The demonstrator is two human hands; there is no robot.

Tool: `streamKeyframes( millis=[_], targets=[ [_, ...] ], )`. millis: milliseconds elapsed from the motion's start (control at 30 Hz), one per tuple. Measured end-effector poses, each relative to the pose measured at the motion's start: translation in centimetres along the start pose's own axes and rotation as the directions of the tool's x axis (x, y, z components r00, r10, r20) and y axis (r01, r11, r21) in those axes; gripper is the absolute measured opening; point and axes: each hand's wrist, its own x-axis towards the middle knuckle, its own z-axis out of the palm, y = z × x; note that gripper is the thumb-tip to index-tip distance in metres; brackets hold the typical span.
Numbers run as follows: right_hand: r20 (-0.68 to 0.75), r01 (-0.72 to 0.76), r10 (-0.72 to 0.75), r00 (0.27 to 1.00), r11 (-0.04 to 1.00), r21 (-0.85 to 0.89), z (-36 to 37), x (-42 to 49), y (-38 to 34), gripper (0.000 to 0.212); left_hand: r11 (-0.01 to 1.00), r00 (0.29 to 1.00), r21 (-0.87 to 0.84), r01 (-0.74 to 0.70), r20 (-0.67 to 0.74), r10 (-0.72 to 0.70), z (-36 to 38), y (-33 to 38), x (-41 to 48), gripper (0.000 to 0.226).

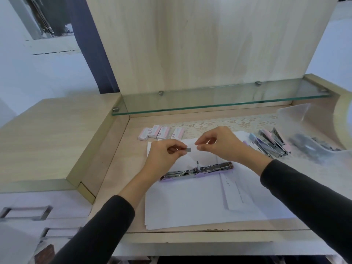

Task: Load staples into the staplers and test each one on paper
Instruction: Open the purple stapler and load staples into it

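Boxes lie beyond the open stapler; above it, the left hand pinches a strip, the right hand's thumb and forefinger nearly touching.

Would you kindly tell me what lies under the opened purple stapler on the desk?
White paper sheets lie directly under the opened stapler. Whatever is beneath that stack is covered.

nothing legible. pink staple boxes carry small printed labels on their ends, too blurred to read. a few faint marks on the folded white sheet beside the stapler, also unreadable.
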Motion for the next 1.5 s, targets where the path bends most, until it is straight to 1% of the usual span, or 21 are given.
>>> streamKeyframes(
  millis=[100, 200, 300, 400, 467, 533, 600, 700, 833, 900, 1000, 1033, 1133, 1200, 1300, 1400, 1500],
  targets=[
    [0.011, -0.030, 0.029, 1.000, 0.997, 0.067, -0.1, -0.8, 0.3, 0.010, 0.995, 1.000, -0.093, 0.018, 0.013, -0.017, 0.5, 1.0, -0.5, 0.021],
    [0.040, -0.086, 0.080, 0.996, 0.982, 0.169, -0.2, -1.3, 0.6, 0.011, 0.991, 1.000, -0.132, 0.006, 0.022, -0.004, 1.1, 1.7, -0.5, 0.019],
    [0.065, -0.125, 0.113, 0.991, 0.966, 0.227, -0.2, -1.7, 0.8, 0.007, 0.985, 0.999, -0.168, 0.024, 0.027, -0.020, 1.6, 1.9, -0.6, 0.018],
    [0.100, -0.143, 0.117, 0.988, 0.939, 0.314, -0.3, -1.8, 0.8, 0.005, 0.983, 0.999, -0.180, 0.030, 0.031, -0.024, 1.8, 1.9, -0.8, 0.020],
    [0.119, -0.169, 0.132, 0.984, 0.902, 0.397, -0.4, -1.8, 0.9, 0.006, 0.985, 0.999, -0.171, 0.021, 0.039, -0.015, 1.8, 1.8, -0.9, 0.023],
    [0.141, -0.198, 0.152, 0.978, 0.884, 0.423, -0.4, -1.7, 1.0, 0.009, 0.989, 0.999, -0.146, 0.003, 0.046, 0.004, 1.8, 1.7, -1.1, 0.023],
    [0.143, -0.205, 0.161, 0.977, 0.896, 0.393, -0.4, -1.6, 1.1, 0.012, 0.993, 0.998, -0.121, -0.002, 0.056, 0.009, 1.7, 1.8, -1.2, 0.021],
    [0.089, -0.178, 0.158, 0.983, 0.938, 0.296, -0.6, -1.6, 1.2, 0.014, 0.999, 0.997, -0.054, 0.004, 0.080, 0.000, 1.3, 1.5, -1.5, 0.019],
    [0.049, -0.104, 0.101, 0.994, 0.993, 0.059, -1.2, -2.6, 1.9, 0.013, 0.998, 0.985, 0.060, -0.023, 0.171, 0.013, 0.8, 1.0, -2.6, 0.020],
    [0.040, -0.056, 0.057, 0.998, 0.998, -0.030, -1.2, -3.4, 2.1, 0.011, 0.989, 0.978, 0.130, -0.070, 0.206, 0.042, 1.1, 0.8, -3.0, 0.026],
    [0.050, 0.003, 0.001, 0.999, 0.997, -0.078, -0.8, -4.5, 1.9, 0.011, 0.939, 0.968, 0.289, -0.186, 0.217, 0.125, 2.1, 0.2, -3.3, 0.038],
    [0.049, 0.020, -0.016, 0.999, 0.996, -0.092, -0.7, -4.7, 1.8, 0.012, 0.919, 0.967, 0.332, -0.214, 0.208, 0.150, 2.3, 0.1, -3.4, 0.038],
    [0.039, 0.067, -0.062, 0.997, 0.987, -0.143, -0.3, -5.1, 1.9, 0.014, 0.876, 0.953, 0.381, -0.297, 0.174, 0.247, 2.9, -0.3, -3.5, 0.028],
    [0.036, 0.080, -0.075, 0.997, 0.981, -0.176, -0.1, -5.2, 2.0, 0.016, 0.838, 0.939, 0.424, -0.343, 0.150, 0.308, 3.2, -0.6, -3.7, 0.026],
    [0.027, 0.108, -0.105, 0.994, 0.978, -0.179, -0.1, -5.4, 1.9, 0.015, 0.812, 0.931, 0.465, -0.354, 0.097, 0.351, 3.7, -0.9, -4.1, 0.034],
    [0.029, 0.122, -0.119, 0.993, 0.976, -0.180, -0.2, -5.5, 1.8, 0.014, 0.795, 0.927, 0.497, -0.348, 0.058, 0.370, 3.9, -0.9, -4.4, 0.035],
    [0.018, 0.132, -0.131, 0.991, 0.971, -0.198, -0.1, -5.7, 1.6, 0.014, 0.785, 0.926, 0.515, -0.344, 0.047, 0.375, 4.0, -0.9, -4.6, 0.035]
  ],
)
